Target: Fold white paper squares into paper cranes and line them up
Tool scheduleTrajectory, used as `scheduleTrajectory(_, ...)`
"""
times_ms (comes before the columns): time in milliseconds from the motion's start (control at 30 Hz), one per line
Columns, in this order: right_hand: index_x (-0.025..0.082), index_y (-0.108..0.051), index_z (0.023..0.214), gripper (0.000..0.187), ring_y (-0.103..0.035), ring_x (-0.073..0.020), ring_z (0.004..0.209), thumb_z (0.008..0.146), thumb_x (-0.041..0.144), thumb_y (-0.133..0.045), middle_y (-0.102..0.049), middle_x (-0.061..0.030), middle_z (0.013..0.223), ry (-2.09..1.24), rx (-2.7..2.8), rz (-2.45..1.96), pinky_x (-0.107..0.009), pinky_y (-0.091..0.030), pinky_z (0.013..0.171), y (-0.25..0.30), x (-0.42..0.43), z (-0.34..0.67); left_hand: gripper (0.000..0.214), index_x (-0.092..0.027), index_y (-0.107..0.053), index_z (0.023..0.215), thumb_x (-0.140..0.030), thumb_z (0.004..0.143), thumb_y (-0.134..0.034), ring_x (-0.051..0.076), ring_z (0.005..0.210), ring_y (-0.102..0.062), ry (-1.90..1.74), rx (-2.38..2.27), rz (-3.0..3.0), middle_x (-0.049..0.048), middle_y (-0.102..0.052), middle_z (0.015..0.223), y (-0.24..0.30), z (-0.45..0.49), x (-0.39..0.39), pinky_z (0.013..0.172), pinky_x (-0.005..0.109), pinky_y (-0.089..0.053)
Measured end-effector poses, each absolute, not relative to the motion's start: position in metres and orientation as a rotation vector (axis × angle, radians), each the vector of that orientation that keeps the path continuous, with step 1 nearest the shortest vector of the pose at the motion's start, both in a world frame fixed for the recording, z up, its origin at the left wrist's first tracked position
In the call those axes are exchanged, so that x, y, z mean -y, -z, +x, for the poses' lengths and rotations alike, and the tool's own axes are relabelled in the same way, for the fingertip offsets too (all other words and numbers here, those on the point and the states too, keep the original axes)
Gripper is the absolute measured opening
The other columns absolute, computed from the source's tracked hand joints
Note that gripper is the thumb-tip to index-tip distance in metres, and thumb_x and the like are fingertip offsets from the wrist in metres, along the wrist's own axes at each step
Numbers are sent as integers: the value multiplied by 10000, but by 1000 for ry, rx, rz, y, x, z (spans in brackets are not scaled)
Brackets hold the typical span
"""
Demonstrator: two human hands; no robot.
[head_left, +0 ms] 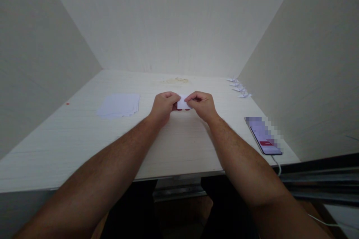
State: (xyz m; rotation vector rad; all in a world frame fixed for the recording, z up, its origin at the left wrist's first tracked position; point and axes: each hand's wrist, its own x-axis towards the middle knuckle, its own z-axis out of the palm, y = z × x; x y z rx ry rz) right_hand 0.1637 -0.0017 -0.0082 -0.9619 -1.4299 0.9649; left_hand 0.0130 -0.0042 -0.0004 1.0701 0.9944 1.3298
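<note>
A small white piece of paper (183,102), which looks folded, is held between both hands a little above the table (179,142). My left hand (165,105) grips its left edge, thumb on the front and fingers behind. With thumb and forefinger pinched, my right hand (202,104) holds the paper's right side. Part of the fingers of each hand lies hidden behind the sheet. To the left of my left hand rests a loose stack of white paper sheets (119,104).
Several small folded paper figures (239,89) stand in a row at the back right. A phone (263,136) with a white cable (277,164) lies near the right edge. Walls (179,30) close off the back and both sides. A red dot (67,104) marks the left.
</note>
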Motion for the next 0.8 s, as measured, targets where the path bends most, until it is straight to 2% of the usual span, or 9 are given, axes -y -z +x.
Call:
scheduleTrajectory(233,193,-715,651,90,-509,-88,507,628,171,-631,-625,35,546,-896,1451,-1035,-231,-404,513,6,4,166,132,-151,-616,609,-238,619,-714,122,479,-558,-1290,-946,1059,12,-592,540,0,11,3,482,265,-471)
scheduleTrajectory(567,195,-716,652,95,-519,-94,528,626,176,-627,-632,32,564,-942,1492,-987,-237,-401,523,8,2,168,159,-150,-644,607,-244,568,-766,107,513,-551,-1271,-1040,1101,7,-608,566,3,9,2,508,244,-439)
scheduleTrajectory(700,193,-677,676,51,-564,-104,551,670,241,-659,-641,30,587,-1030,1387,-963,-248,-477,553,8,2,168,168,-147,-668,631,-268,595,-779,108,533,-559,-1321,-1108,1175,7,-627,583,1,9,3,531,246,-461)
scheduleTrajectory(800,207,-607,737,157,-571,-114,511,673,300,-717,-612,54,560,-1080,1271,-978,-263,-521,523,6,1,166,182,-144,-687,655,-295,626,-784,108,546,-565,-1359,-1154,1249,13,-648,606,1,8,2,556,252,-486)
